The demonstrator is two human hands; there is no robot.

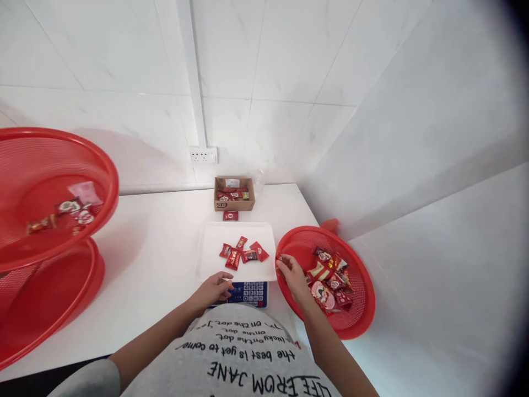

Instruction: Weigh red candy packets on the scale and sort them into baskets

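A white tray (210,242) rests on a scale with a blue keypad (256,292), and several red-wrapped candies (233,258) lie in it. My left hand (217,289) is by the tray's front edge, over the left part of the keypad; its fingers are loosely bent and apart, holding nothing. At the left rim of a red mesh basket (367,298), my right hand (291,273) has thumb and fingertips pinched together. Whatever is between them blends into the red rim. Inside that basket is a pile of mixed wrapped candies (324,295).
Behind the tray stands a cardboard box (234,205) of wrapped packets, with a red packet (230,215) in front of it. Two red baskets (111,182) rise one above the other at left; the upper holds a few packets. A socket (203,155) is on the tiled wall.
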